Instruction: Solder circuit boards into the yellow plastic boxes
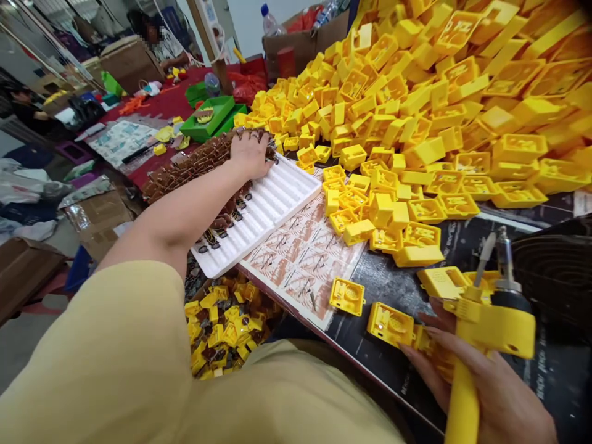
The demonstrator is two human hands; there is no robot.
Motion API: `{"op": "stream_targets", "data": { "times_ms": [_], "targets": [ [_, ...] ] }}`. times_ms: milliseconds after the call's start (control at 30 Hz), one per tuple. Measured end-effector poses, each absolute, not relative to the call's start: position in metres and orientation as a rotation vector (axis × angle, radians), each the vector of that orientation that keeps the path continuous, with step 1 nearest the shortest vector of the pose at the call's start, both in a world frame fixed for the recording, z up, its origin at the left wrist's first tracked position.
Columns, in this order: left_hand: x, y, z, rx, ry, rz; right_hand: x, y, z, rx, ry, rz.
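Note:
My left hand (250,154) reaches to the far end of a white ridged foam tray (287,194), its fingers curled over brown circuit boards (198,157) standing in tight rows. The fingertips are partly hidden among the boards. In my right hand (490,382) is a yellow soldering gun (494,324), its metal tip pointing up. The fingers of that hand also touch small yellow plastic housings on the black bench. One open housing (391,324) lies just left of the fingers, and another housing (346,296) sits farther left.
A large heap of yellow housings (393,117) covers the back and right of the bench. A patterned sheet (300,253) lies under the tray's edge. Below the bench edge is a bin of yellow parts (226,327). Green trays (215,117) stand behind; a person sits farther back.

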State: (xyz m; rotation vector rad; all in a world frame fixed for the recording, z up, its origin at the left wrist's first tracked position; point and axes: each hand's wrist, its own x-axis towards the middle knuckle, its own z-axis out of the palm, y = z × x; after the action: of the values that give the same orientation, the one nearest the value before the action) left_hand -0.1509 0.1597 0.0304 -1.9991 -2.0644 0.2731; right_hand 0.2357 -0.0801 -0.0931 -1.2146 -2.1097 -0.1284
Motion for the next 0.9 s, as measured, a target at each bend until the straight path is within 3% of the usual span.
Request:
{"op": "stream_targets", "data": {
  "times_ms": [267, 567, 667, 900],
  "targets": [
    [-0.164, 0.183, 0.015, -2.007, -2.043, 0.21, 0.236, -0.077, -0.099, -1.203, -2.067, -0.159],
    [-0.15, 0.147, 0.086, -1.981, -1.79, -0.673, 0.235, -0.085, -0.105, -1.315, -1.951, -0.084],
    [-0.125, 0.12, 0.084, -2.191, -1.821, -0.817, 0.236, -0.085, -0.11, -1.29, -1.97, -0.057],
    [-0.111, 0.125, 0.045, -2.533, -2.12, -0.123, 0.239, -0.081, -0.106, -1.252, -2.056, -0.039]
  ]
}}
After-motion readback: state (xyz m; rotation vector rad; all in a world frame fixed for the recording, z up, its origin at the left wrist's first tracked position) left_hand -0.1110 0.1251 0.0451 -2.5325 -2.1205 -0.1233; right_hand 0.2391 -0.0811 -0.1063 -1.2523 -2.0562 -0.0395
